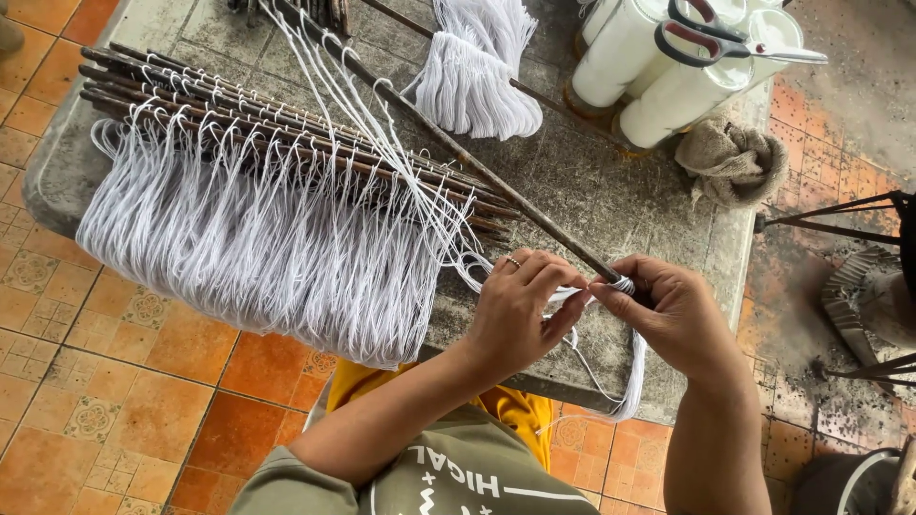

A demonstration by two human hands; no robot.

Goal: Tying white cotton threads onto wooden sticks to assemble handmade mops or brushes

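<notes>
Now a loop of white thread [611, 286] is being tied onto the near end of a dark stick [496, 181] above the table [611, 200]. It is pinched by both the left hand [515, 310] and right hand [673, 310]; a snug pull seems needed next.

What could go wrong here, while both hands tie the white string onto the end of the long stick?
1. The left hand and right hand work at the very tip of the long stick, so the loops might slip off its end.
2. Loose white strings cross from the stick to the bundle of sticks and could tangle.
3. The scissors lie on top of the white spools and might slide off.
</notes>
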